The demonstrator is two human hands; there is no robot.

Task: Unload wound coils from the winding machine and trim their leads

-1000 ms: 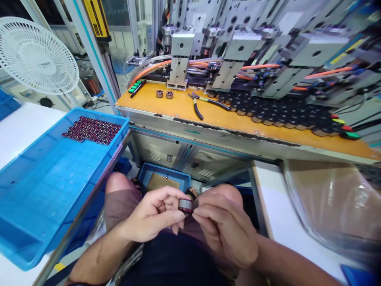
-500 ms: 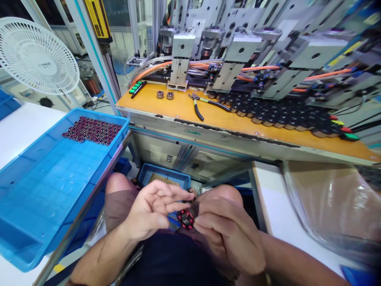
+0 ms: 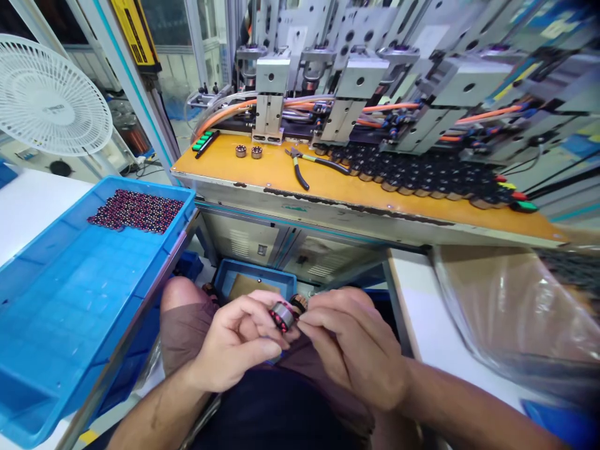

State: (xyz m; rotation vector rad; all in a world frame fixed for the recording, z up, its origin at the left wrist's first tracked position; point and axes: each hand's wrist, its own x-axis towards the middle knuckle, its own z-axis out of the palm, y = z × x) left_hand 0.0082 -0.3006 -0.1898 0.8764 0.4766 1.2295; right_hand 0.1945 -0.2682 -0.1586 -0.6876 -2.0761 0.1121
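Observation:
A small motor stator [image 3: 283, 317], a silvery metal ring with red and black windings, is in front of my lap. My left hand [image 3: 234, 334] holds it, fingers curled behind and beneath, thumb stretched out below. Close to the stator's right side, my right hand [image 3: 356, 344] has its thumb and fingertips pinched together. Whatever may be between those fingertips is too small to make out. Many similar stators [image 3: 135, 211] lie packed at the far end of the blue tray [image 3: 60, 300] on my left.
Ahead, an orange bench [image 3: 210, 167] carries pliers [image 3: 300, 167], two metal rings [image 3: 248, 151] and rows of black-topped parts [image 3: 412, 172] under a machine [image 3: 347, 94]. A white fan [image 3: 51, 100] stands left. Plastic sheeting [image 3: 506, 312] covers the right side. A lower blue tray [image 3: 285, 280] sits beyond my knees.
My left hand has gone from spread fingers to closing around the stator. The stator has risen slightly and turned, showing its metal side. My right fingertips stay pinched beside it.

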